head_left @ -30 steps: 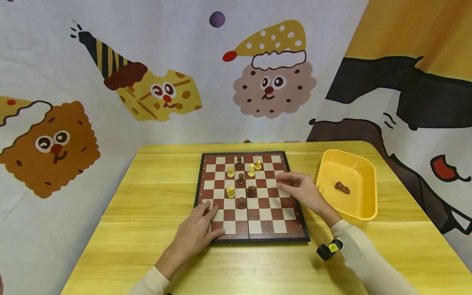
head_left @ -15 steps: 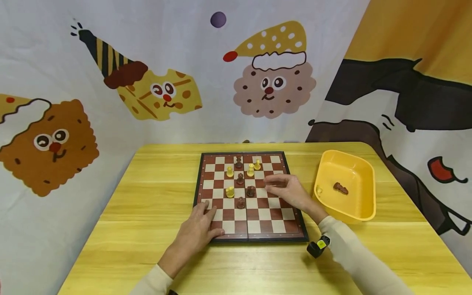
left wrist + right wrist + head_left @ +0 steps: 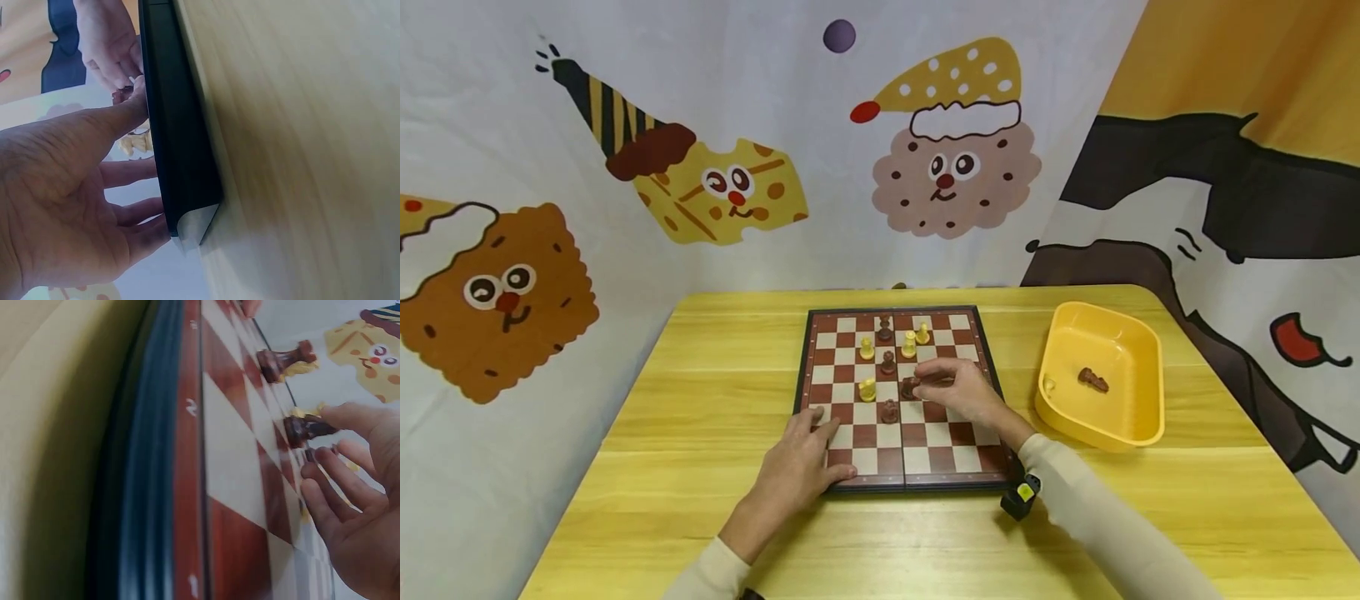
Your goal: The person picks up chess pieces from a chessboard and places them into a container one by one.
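Note:
A brown-and-white chessboard (image 3: 865, 461) lies on the table with several brown and yellow chess pieces standing on it. My left hand (image 3: 799, 452) rests on its near left corner, fingers spread, thumb along the front edge; in the left wrist view that hand (image 3: 75, 187) is against the board's dark side (image 3: 181, 137). My right hand (image 3: 958, 390) is over the board's middle, thumb and fingers parted at a dark brown chess piece (image 3: 909, 387). From the right wrist, the thumb reaches the top of this piece (image 3: 301, 431), with the other fingers beside it. Another brown piece (image 3: 890, 411) stands nearer the front.
A yellow plastic tray (image 3: 1142, 417) stands right of the board, with brown pieces (image 3: 1093, 380) lying in it and a small yellow piece (image 3: 1049, 385) by its left wall. Behind the wooden table (image 3: 700, 400) hangs a cartoon-printed curtain (image 3: 820, 275).
My right hand has moved left from the board's right edge to the dark brown chess piece near the middle. My left hand stays at the corner, and the pieces keep their places.

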The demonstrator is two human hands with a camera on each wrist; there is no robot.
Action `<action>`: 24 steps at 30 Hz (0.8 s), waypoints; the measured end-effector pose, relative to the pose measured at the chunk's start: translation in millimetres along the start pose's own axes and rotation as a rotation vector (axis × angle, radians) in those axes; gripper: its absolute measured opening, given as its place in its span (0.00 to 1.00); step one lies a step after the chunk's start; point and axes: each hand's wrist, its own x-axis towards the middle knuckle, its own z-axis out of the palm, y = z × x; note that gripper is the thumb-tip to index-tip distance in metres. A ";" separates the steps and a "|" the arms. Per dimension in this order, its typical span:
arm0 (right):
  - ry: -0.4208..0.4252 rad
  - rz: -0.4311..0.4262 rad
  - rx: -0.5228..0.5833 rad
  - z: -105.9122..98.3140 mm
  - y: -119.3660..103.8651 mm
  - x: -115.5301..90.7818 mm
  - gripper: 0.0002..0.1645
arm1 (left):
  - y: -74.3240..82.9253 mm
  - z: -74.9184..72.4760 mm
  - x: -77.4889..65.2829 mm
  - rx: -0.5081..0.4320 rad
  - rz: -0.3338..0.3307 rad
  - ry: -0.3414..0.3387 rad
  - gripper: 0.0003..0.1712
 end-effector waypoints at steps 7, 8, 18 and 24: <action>0.013 0.009 -0.016 12.4 -1.3 1.5 0.16 | -0.4 0.9 -1.1 -0.009 -0.002 -0.003 0.44; 0.018 0.009 -0.015 13.7 -1.5 1.6 0.15 | -0.6 0.9 -1.3 -0.009 -0.001 0.000 0.44; 0.068 -0.033 -0.013 17.3 -2.4 1.6 0.14 | 2.3 -0.5 -1.8 -0.013 0.011 0.012 0.44; 0.103 -0.029 -0.020 21.6 0.0 2.4 0.12 | 1.4 -0.7 -0.6 -0.005 -0.001 0.007 0.44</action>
